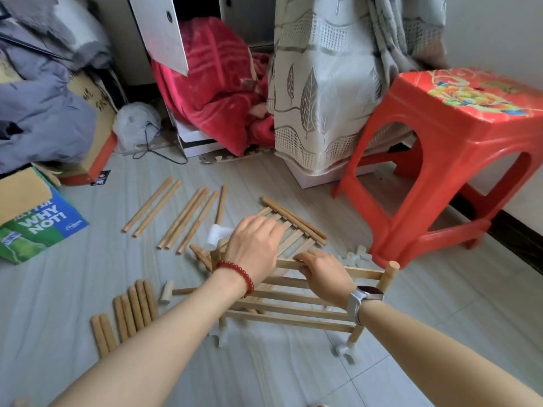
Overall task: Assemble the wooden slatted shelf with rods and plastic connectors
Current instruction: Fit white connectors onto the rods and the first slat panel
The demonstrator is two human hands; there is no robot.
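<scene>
Wooden stuff all over the grey floor: short fat dowels (pixel 129 312) lie at the left by a small mallet (pixel 166 292), with long thin rods (pixel 179 215) fanned out behind. Left hand (pixel 252 248) reaches over a flat slat panel (pixel 293 230), fingers bent down, white plastic connector (pixel 216 235) just beside it; can't tell if it's gripping anything. Right hand (pixel 324 274) curls round the top slat of the standing shelf frame (pixel 296 304). Spare connectors (pixel 355 257) sit beside the red stool (pixel 446 160).
</scene>
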